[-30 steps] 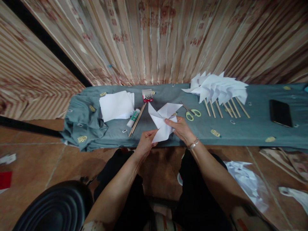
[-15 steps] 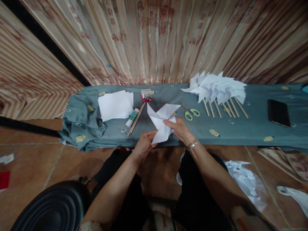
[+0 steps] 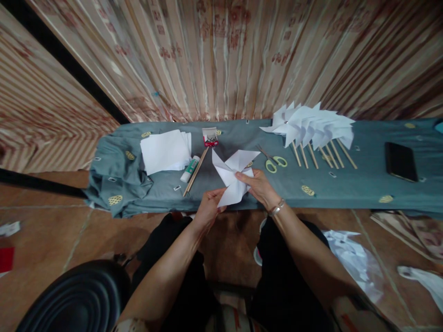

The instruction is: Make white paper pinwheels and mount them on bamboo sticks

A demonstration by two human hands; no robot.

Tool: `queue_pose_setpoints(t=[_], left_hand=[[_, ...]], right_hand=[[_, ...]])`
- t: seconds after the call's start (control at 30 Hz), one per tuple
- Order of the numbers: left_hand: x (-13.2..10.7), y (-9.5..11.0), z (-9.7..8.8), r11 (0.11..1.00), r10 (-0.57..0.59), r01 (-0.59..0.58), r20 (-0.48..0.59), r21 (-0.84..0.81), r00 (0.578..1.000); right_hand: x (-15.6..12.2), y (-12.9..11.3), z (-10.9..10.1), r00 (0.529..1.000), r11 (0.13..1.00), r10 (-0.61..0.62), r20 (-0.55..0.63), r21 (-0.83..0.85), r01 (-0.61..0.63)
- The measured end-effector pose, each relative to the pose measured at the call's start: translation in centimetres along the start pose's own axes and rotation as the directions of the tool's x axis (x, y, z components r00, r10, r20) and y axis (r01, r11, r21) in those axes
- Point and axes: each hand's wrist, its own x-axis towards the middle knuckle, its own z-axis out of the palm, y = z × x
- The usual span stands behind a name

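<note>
Both my hands hold a white folded paper pinwheel [image 3: 232, 173] above the near edge of a table draped in grey-blue cloth [image 3: 346, 184]. My left hand [image 3: 207, 206] pinches the paper's lower corner. My right hand [image 3: 260, 186] grips the paper near its centre, thumb on top, fingers curled. A metal bracelet circles my right wrist.
On the cloth lie a stack of white paper squares [image 3: 166, 150], a glue stick [image 3: 190, 168], a wooden stick [image 3: 197, 170], a small red box of pins [image 3: 210, 137], green-handled scissors [image 3: 273, 162], several finished pinwheels on sticks [image 3: 311, 129] and a black phone [image 3: 400, 161]. Paper scraps [image 3: 353, 258] litter the floor.
</note>
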Motion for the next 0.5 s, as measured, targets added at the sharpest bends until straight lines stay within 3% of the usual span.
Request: queue_pose_setpoints(t=[0.3,0.5], left_hand=[[-0.22,0.41,-0.01,0.996,-0.071,0.073,0.045,-0.042,0.996],[-0.32,0.09,0.08,0.999,-0.015,0.015,0.006,-0.039,1.0]], right_hand=[[-0.17,-0.14,0.05,1.0,1.0,0.005,0.002,0.019,-0.005],[-0.11,0.21,-0.02,1.0,1.0,0.008,-0.005,0.016,-0.008]])
